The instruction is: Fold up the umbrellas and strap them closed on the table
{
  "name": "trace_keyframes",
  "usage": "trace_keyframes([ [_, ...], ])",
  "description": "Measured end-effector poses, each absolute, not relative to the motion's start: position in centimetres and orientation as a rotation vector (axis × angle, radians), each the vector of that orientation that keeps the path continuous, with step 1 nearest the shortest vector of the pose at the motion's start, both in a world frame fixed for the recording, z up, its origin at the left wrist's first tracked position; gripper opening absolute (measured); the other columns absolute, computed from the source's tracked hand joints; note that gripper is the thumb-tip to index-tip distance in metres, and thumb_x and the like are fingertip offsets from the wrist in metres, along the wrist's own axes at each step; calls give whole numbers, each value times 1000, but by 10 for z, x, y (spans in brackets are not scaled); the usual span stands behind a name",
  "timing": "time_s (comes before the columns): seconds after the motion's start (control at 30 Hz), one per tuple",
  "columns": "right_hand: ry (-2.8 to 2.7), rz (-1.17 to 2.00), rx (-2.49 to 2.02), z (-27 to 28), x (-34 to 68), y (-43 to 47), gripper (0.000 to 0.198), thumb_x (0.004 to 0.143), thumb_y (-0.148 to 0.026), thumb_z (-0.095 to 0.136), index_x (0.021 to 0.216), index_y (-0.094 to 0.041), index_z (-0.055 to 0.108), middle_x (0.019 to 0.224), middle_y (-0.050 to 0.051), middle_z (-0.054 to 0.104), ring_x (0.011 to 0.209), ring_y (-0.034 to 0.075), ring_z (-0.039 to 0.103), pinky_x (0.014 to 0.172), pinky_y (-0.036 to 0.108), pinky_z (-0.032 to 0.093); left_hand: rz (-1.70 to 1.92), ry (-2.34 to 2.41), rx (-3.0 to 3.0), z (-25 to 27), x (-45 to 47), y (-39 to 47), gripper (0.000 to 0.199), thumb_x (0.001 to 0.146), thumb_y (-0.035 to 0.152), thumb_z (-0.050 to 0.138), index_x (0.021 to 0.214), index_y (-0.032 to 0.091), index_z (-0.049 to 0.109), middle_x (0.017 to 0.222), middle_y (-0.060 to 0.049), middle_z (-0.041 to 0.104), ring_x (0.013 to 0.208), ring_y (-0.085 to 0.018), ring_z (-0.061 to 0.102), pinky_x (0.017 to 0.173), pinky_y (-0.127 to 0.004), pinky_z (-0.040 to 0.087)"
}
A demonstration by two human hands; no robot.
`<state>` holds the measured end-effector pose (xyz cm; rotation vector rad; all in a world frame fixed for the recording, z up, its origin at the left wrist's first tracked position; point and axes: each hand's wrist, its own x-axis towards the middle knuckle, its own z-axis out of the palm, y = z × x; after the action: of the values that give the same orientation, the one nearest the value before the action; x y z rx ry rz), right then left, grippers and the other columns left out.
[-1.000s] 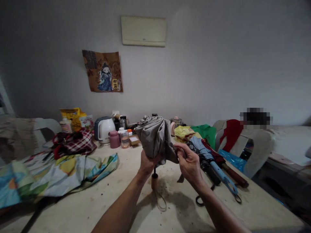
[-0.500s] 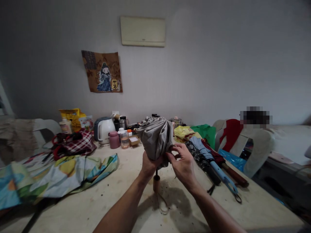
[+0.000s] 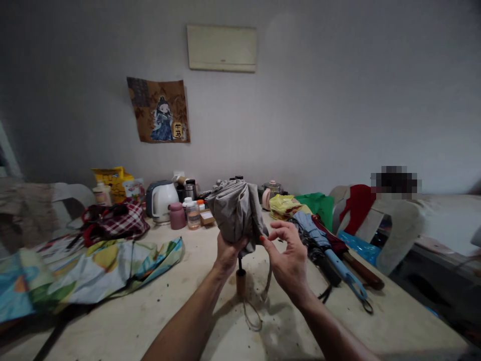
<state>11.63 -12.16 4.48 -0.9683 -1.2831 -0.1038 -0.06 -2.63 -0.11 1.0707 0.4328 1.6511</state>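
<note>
A grey folding umbrella (image 3: 235, 213) stands before me, its canopy gathered into loose folds. Below the fabric, a short dark shaft runs into the wooden handle (image 3: 241, 283), and a thin cord loop (image 3: 253, 321) lies by it on the table. My left hand (image 3: 229, 253) is wrapped round the lower canopy from the left, some of its fingers hidden behind the cloth. On the right side, my right hand (image 3: 287, 255) pinches the canopy's edge between thumb and index finger, with the other fingers loosely curled. A narrow grey strap (image 3: 267, 283) dangles under it.
Several folded umbrellas (image 3: 334, 255) lie along the table's right side. A patterned cloth canopy (image 3: 108, 271) spreads at left. Behind are a checked bag (image 3: 120, 220), a white kettle (image 3: 164, 200), jars and a yellow bag (image 3: 285, 206). A person sits beyond at right.
My right hand has drawn slightly right and away from the canopy's middle, pulling a fabric edge outward. The strap now hangs in view. The canopy has tipped a little left in my left hand.
</note>
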Motion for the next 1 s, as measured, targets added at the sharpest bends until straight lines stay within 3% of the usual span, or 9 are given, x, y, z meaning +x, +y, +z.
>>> trace_keyframes([
  [0.13, -1232, -64, -1041, 49, 114, -120, 23, 82, -39, 66, 84, -18, 59, 74, 2, 61, 67, 15, 56, 64, 27, 46, 1657, 430, 1099, -3, -2, -26, 56, 46, 27, 92, 94, 11, 70, 86, -8, 75, 69, -18, 68, 65, -28, 57],
  [0.23, -1287, 16, -1112, 48, 114, -112, 30, 83, -46, 62, 81, -17, 61, 65, 1, 58, 56, 14, 50, 54, 26, 41, 1659, 426, 1234, -9, -4, -22, 55, 50, 27, 91, 98, 11, 69, 91, -8, 75, 74, -19, 68, 66, -29, 57],
  [0.5, -1329, -92, -1117, 45, 114, -112, 21, 85, -31, 51, 68, -19, 53, 60, 0, 54, 53, 12, 47, 52, 24, 38, 1680, 486, 1320, -16, -6, -15, 56, 52, 26, 91, 102, 11, 68, 90, -7, 73, 75, -20, 67, 65, -29, 56],
  [0.63, -1445, -165, -1153, 46, 106, -113, 17, 84, -28, 49, 68, -20, 51, 62, 1, 57, 55, 13, 50, 52, 24, 38, 1674, 519, 1351, -9, -2, -21, 48, 51, 24, 90, 93, 12, 71, 87, -6, 74, 75, -20, 66, 69, -30, 56],
  [0.77, -1613, -26, -1208, 53, 94, -112, 17, 83, -26, 45, 71, -20, 54, 62, 4, 61, 53, 15, 51, 51, 26, 38, 1622, 474, 1379, 0, 3, -34, 37, 48, 25, 89, 78, 14, 69, 75, -1, 70, 70, -17, 62, 67, -27, 55],
  [0.83, -1717, 82, -1185, 66, 95, -118, 20, 83, -25, 44, 73, -18, 60, 68, 6, 65, 58, 15, 54, 54, 27, 40, 1514, 405, 1301, 2, 3, -41, 41, 45, 30, 89, 76, 15, 67, 71, -1, 67, 65, -15, 60, 61, -25, 53],
  [0.9, -1872, 409, -1054, 83, 106, -125, 22, 84, -26, 48, 82, -17, 68, 74, 5, 68, 58, 14, 55, 53, 24, 41, 1356, 343, 1171, 2, 2, -46, 51, 42, 38, 90, 80, 15, 65, 69, -1, 66, 57, -14, 59, 54, -26, 52],
  [0.97, -1861, 815, -874, 98, 125, -126, 26, 86, -36, 55, 93, -18, 72, 70, 3, 67, 47, 9, 45, 44, 22, 34, 1225, 311, 1061, 0, 1, -49, 58, 36, 42, 91, 79, 16, 63, 62, 0, 62, 49, -13, 55, 46, -26, 49],
  [1.0, -1721, 874, -784, 102, 137, -123, 28, 84, -41, 61, 96, -18, 73, 67, 2, 66, 44, 8, 40, 41, 21, 31, 1191, 308, 1033, -1, 0, -50, 58, 34, 44, 91, 76, 16, 62, 58, 1, 60, 46, -12, 53, 44, -26, 48],
])
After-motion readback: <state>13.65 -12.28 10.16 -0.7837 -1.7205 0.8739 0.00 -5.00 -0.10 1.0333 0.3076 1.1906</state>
